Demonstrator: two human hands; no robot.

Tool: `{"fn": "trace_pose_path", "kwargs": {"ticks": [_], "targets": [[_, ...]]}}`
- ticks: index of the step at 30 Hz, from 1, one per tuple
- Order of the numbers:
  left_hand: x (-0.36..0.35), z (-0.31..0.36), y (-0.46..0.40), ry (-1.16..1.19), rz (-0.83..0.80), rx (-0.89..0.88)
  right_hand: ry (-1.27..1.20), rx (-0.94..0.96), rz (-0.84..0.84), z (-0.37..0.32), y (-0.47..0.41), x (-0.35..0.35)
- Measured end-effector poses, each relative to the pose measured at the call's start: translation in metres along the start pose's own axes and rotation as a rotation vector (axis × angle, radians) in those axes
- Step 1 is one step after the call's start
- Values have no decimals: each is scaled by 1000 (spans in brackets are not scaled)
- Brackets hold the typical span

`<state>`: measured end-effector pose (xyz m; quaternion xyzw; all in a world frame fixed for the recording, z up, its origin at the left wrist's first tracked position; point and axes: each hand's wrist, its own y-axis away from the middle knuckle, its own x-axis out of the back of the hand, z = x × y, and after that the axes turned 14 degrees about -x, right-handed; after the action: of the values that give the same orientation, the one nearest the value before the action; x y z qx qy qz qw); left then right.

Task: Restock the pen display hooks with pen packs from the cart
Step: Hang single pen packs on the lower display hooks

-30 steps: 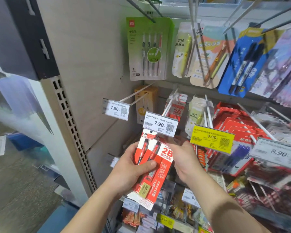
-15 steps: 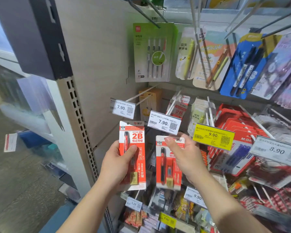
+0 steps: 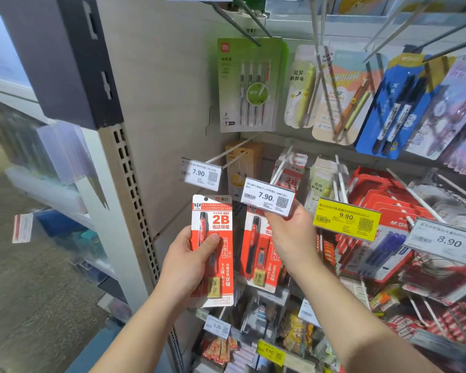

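Before the pen display, two items in hand. Item one: red 2B pen pack (image 3: 213,251), upright, held in my left hand (image 3: 184,267), thumb curled across its front over the pen, fingers hidden behind the card. Item two: second red pen pack (image 3: 258,254), just beside the first and apart from it, pinched near its top by my right hand (image 3: 291,235); its top edge sits behind the white 7.90 price tag (image 3: 267,197), so I cannot tell whether it is on the white hook (image 3: 280,168) above. Neighbouring stock: yellow 9.90 tag (image 3: 346,219) to the right; another 7.90 tag (image 3: 201,173) up left; green pen pack (image 3: 249,84) on the upper row.
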<state>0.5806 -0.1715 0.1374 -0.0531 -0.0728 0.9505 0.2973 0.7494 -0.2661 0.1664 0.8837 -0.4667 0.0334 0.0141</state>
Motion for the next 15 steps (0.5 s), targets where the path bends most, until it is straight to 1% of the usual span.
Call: {"fn": "trace_pose_path", "kwargs": {"ticks": [4,9,12,15], "targets": [[-1,2,-1,20,-9,11,-24,7,26,-1,0,-3],[-1,2,-5,29,-10,26,-52,-35,45,-1,0,-4],[-1,2,-7,38,-4,34,-34,-17,55,0,-4,-3],[-1,1,-10,39,-3,35,-47,-16,4,-3,-8,-2]]}}
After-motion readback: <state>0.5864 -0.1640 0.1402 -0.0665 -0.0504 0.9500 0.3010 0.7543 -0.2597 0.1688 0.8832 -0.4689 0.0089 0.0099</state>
